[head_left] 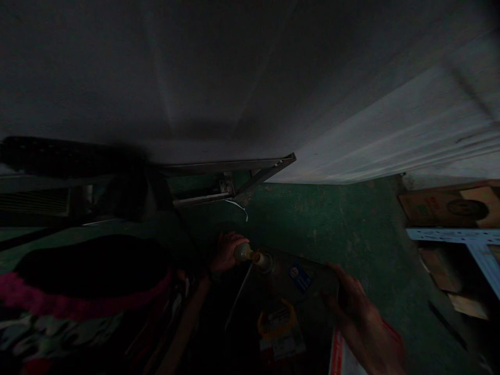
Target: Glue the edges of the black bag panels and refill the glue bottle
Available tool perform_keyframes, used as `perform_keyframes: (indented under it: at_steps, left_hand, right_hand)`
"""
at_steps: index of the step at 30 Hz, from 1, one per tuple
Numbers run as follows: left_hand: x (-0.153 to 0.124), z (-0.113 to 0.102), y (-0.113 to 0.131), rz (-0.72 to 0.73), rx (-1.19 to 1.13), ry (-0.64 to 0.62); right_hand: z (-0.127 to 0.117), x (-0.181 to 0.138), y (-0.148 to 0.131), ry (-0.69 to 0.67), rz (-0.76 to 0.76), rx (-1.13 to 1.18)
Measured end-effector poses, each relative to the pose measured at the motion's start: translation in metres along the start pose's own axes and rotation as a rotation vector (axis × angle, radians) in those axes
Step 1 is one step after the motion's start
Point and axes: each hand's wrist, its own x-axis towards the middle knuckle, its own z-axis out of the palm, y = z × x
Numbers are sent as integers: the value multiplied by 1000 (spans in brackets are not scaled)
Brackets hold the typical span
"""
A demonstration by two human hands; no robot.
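Observation:
The scene is very dark. My left hand [225, 253] is closed round a small pale rounded object [244, 252], maybe a bulb or small bottle. Its amber neck meets a white opening [265, 261] on a large clear container [308, 294]. The container carries a blue label [299, 276] and a yellow handle-like part [276, 324]. My right hand [357, 315] grips the container's right edge with its fingers curled over it.
Another person's head in a black and pink knitted hat [86, 284] is close at lower left. Behind is a green wall [351, 224] with a metal frame [234, 174] and a loose white wire [239, 207]. Cardboard boxes [449, 205] and a pale shelf [464, 237] are at right.

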Motion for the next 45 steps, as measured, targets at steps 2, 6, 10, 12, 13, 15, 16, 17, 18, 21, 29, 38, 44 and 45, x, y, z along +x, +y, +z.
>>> perform_keyframes:
  at_steps: [2,6,10,12,13,15,16,17,18,21,29,38,44,45]
  left_hand:
    - [0,0,0,1,-6,3]
    - [0,0,2,-7,-21,17]
    - [0,1,0,-7,-3,12]
    - [0,2,-1,1,2,18]
    - [0,2,-1,4,-1,18]
    - [0,1,0,2,-15,20]
    - [0,1,0,-1,-21,22]
    - [0,0,1,-2,-23,23]
    - [0,0,2,0,-22,21]
    - [1,-2,3,-2,-9,8]
    - [1,0,0,1,-12,6]
    - [1,4,-3,11,-3,31]
    - [0,-2,3,-15,-19,-3]
    - [0,-2,3,-17,-20,-5]
  right_hand:
    - [0,0,0,-8,23,-7]
    - [0,1,1,-12,42,-2]
    - [-1,1,-1,-13,8,12]
    - [-1,0,-1,-14,10,3]
    - [-2,0,-2,-16,12,-6]
    - [-2,0,-3,-4,5,-24]
    - [-2,1,-3,15,-8,-27]
    - [-1,2,-4,36,-21,-25]
    - [-1,2,-5,54,-35,-23]
    - [0,3,-6,67,-48,-19]
    - [4,1,-4,64,-16,29]
    - [3,1,-8,84,9,65]
    - [4,2,-9,49,49,52]
    - [4,2,-10,45,51,48]
